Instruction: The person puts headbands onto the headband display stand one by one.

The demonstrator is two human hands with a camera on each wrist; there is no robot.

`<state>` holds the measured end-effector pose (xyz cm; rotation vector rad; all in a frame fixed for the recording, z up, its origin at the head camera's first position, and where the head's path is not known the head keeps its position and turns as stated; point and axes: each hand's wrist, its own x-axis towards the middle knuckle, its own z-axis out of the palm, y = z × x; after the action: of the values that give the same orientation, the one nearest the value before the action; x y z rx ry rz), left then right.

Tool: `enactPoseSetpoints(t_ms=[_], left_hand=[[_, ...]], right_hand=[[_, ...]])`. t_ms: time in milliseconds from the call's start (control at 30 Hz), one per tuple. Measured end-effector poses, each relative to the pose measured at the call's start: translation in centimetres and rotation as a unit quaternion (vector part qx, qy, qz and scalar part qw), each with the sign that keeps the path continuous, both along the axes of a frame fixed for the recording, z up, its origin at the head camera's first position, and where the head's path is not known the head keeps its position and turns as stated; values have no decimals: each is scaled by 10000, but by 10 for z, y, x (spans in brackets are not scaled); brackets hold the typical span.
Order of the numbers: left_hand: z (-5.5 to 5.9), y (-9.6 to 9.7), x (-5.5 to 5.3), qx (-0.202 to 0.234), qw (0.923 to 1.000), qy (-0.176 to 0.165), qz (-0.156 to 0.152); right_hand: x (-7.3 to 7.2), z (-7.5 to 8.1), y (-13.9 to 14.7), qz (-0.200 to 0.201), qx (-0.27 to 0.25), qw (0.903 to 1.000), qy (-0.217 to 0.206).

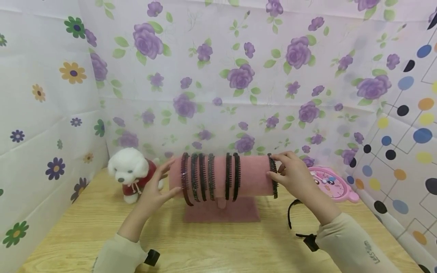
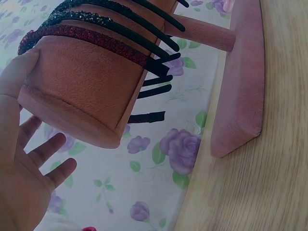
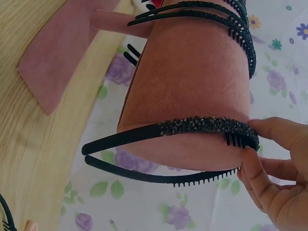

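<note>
A pink plush headband display stand stands on the table, several glittery and black headbands around its roll. Leftmost is a dark red glitter headband. My left hand is at the roll's left end; in the left wrist view its thumb lies on the roll beside the red headband, other fingers extended beyond the end. At the right end, my right hand pinches a black headband with dark glitter between thumb and fingers. That headband sits at the roll's edge, toothed inside; its tips point away from the hand.
A white toy dog in red sits behind my left hand. On the right a pink clock lies behind my right forearm. A loose black headband lies on the wooden table, partly hidden by that arm. Flowered cloth hangs behind.
</note>
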<state>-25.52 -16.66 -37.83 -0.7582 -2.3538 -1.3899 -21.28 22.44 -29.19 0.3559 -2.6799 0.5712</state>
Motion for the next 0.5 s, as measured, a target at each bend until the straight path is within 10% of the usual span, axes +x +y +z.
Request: enactPoseSetpoints(t_ms=[500], left_hand=[[-1,0,0,-20,10000,65,48]], right_hand=[[-3,10,-14,-381,136,9990,168]])
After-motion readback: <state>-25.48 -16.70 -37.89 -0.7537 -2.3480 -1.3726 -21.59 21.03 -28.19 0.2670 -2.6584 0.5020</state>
